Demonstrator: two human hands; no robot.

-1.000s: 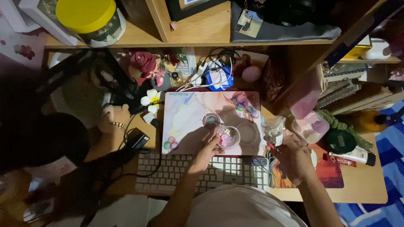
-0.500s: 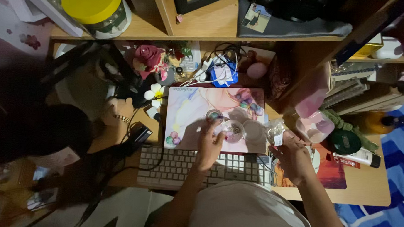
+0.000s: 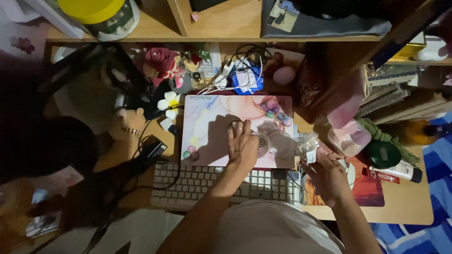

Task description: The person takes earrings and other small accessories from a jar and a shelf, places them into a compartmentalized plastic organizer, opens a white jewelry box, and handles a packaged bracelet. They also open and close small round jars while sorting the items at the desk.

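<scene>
The left hand (image 3: pixel 242 142) lies spread over a small clear plastic cup of beads (image 3: pixel 262 144) near the front edge of the marbled laptop lid (image 3: pixel 205 128), a light, thin-walled, easily tipped thing best pinched at its rim, while the right hand (image 3: pixel 327 177) pinches a crinkly clear bag (image 3: pixel 308 147).

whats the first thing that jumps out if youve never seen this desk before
Probably the pale marbled laptop lid at the desk's centre, the brightest thing in a dim scene, with the left hand spread over small clear round containers on it. Next, the big yellow jar lid on the shelf at upper left. The right hand sits by a small clear plastic bag, right of the white keyboard.
</scene>
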